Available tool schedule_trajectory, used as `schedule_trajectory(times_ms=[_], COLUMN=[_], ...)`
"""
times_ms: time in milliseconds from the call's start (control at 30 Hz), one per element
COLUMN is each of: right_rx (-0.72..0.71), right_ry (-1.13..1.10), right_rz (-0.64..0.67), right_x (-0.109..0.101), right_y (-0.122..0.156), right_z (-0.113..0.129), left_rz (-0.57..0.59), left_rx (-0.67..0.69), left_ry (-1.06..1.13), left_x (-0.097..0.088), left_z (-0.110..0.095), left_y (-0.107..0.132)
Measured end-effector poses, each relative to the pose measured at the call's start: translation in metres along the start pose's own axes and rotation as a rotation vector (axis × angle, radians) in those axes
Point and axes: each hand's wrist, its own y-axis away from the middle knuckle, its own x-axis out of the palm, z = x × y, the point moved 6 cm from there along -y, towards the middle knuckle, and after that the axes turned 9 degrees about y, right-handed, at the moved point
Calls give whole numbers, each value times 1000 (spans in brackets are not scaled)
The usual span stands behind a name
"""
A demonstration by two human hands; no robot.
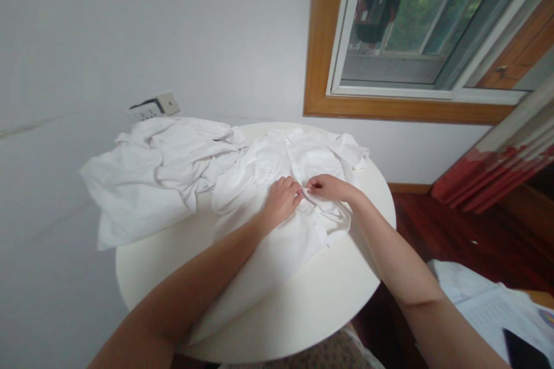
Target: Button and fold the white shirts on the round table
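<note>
A white shirt (277, 207) lies spread on a round white table (303, 305), its front placket running down the middle. My left hand (282, 200) is curled on the shirt, fingers pinching the placket. My right hand (329, 187) meets it from the right, fingers pinched on the same strip of fabric. The two hands touch at the fingertips. A second white garment (156, 173) lies crumpled to the left, hanging over the table's edge.
A white wall with a socket plate (167, 105) stands behind the table. A wood-framed window (415, 34) is at upper right, a red and white curtain (497, 173) below it. Papers (489, 305) and a dark phone (526, 351) lie at lower right over a dark wooden floor.
</note>
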Motion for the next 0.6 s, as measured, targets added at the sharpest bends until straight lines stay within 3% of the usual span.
schedule_trajectory(times_ms=[200,433,600], right_rx=[22,64,66], right_ry=[-51,-43,-65], right_rz=[-3,-62,-101], right_x=[0,-2,2], right_y=[1,2,-1], right_z=[-2,-1,1], left_rz=[-36,-25,-37], left_rx=[5,-149,-177], left_ry=[-80,355,493], left_x=[-3,6,10], left_z=[-8,24,30], left_y=[2,-5,-5])
